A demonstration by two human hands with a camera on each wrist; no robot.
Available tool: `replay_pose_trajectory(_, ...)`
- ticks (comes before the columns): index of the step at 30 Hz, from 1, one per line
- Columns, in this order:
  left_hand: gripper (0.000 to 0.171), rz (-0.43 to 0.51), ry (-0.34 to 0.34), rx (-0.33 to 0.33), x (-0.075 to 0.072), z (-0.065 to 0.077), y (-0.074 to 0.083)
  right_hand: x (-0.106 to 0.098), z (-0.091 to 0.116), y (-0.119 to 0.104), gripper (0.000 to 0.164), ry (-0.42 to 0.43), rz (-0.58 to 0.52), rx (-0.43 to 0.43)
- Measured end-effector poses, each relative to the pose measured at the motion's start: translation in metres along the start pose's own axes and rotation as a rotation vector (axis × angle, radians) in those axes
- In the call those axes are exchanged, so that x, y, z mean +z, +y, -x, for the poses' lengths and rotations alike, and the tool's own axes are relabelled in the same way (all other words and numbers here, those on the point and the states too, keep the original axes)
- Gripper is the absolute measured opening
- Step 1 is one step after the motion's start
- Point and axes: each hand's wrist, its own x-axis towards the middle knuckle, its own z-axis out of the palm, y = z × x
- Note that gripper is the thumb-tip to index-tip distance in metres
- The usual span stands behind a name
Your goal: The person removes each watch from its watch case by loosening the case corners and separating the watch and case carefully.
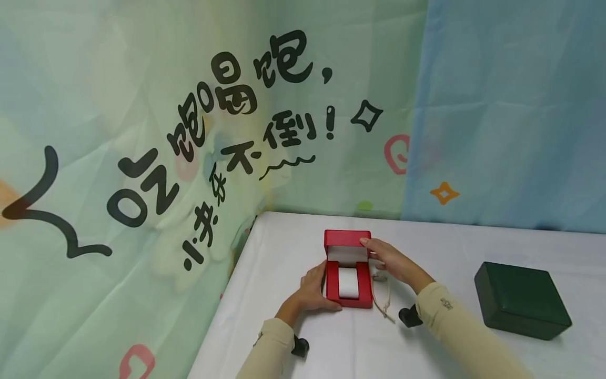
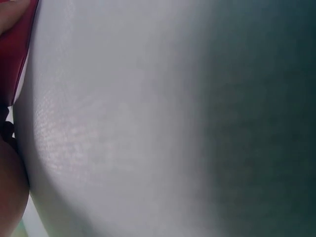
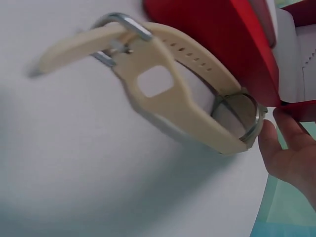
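Observation:
A red watch box (image 1: pixel 365 287) stands with its lid (image 1: pixel 347 238) raised, a white cushion (image 1: pixel 348 283) inside. My left hand (image 1: pixel 311 292) holds the box's left side, thumb along the front edge. The left wrist view catches only a strip of red box (image 2: pixel 12 66) and part of that hand. At the lid's right edge my right hand (image 1: pixel 392 262) grips with its fingertips; some fingers are hidden behind it. Against the box's right side lies a wristwatch (image 3: pixel 168 108) with a beige strap, its buckle fastened, close to the right hand's fingers (image 3: pixel 292 131).
A closed dark green box (image 1: pixel 518 300) sits on the white-covered table (image 1: pixel 435 242) at the right. Printed cloth (image 1: pixel 341 173) hangs behind and to the left of the table. Each wrist carries a small black device (image 1: pixel 410 317).

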Motion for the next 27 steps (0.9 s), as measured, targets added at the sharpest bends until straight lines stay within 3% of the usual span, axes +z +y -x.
replay_pose_trajectory(14, 0.107, 0.006, -0.002, -0.028, 0.001, 0.001, 0.001, 0.006, 0.009, 0.010, 0.085, 0.017, 0.066, -0.064)
replay_pose_trajectory(27, 0.101, 0.005, 0.019, 0.023, 0.002, -0.001, -0.001, 0.007, 0.012, 0.021, 0.081, 0.041, 0.077, -0.127)
